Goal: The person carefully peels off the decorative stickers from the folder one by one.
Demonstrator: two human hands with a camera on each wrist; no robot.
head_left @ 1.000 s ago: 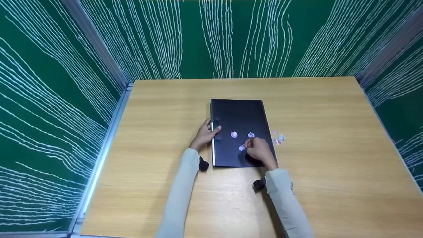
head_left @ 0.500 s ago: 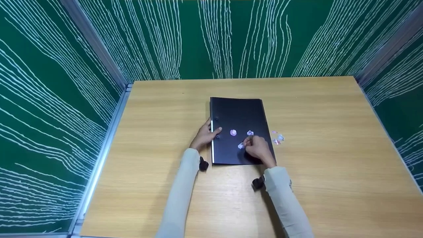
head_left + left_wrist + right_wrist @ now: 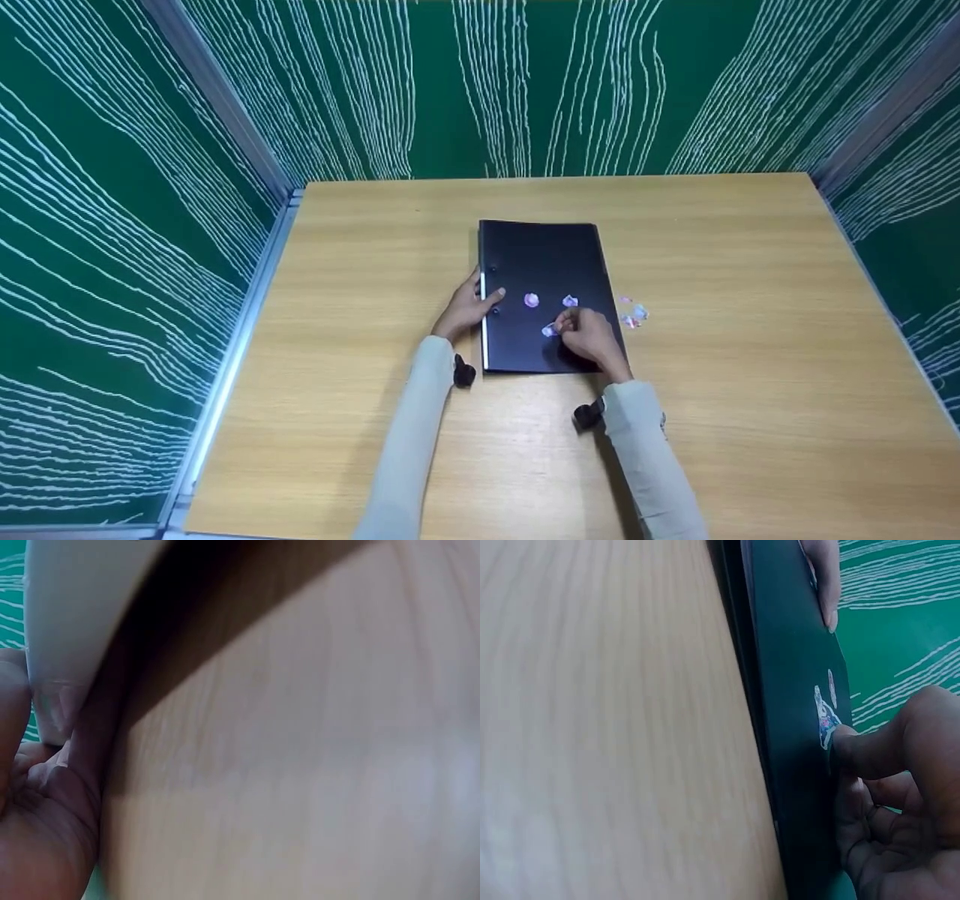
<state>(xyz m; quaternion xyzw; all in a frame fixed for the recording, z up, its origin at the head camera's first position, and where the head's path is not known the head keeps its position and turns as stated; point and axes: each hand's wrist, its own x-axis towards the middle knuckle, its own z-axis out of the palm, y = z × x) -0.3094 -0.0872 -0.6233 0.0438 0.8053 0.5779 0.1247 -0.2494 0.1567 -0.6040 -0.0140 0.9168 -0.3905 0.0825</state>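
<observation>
A black file folder (image 3: 540,255) with a white strip along its left edge lies in the middle of the head view. My left hand (image 3: 461,310) grips that edge, thumb on the cover and fingers underneath. Over the lower right of the cover, my right hand (image 3: 590,335) pinches the edge of a small shiny sticker (image 3: 549,330) with curled fingers. The right wrist view shows this sticker (image 3: 827,726) at the fingertip, close against the cover. A round pink sticker (image 3: 531,300) and a pale purple sticker (image 3: 570,301) lie farther up the cover.
Several small pink and bluish sticker pieces (image 3: 637,312) lie on the wooden table (image 3: 750,337), just right of the folder. Green walls with white wavy lines (image 3: 435,90) enclose the table at the back and sides. Each wrist carries a small black camera (image 3: 463,373).
Both hands keep nearly the same place on the folder and the sticker. The folder's near edge has shifted slightly away from me since one second ago.
</observation>
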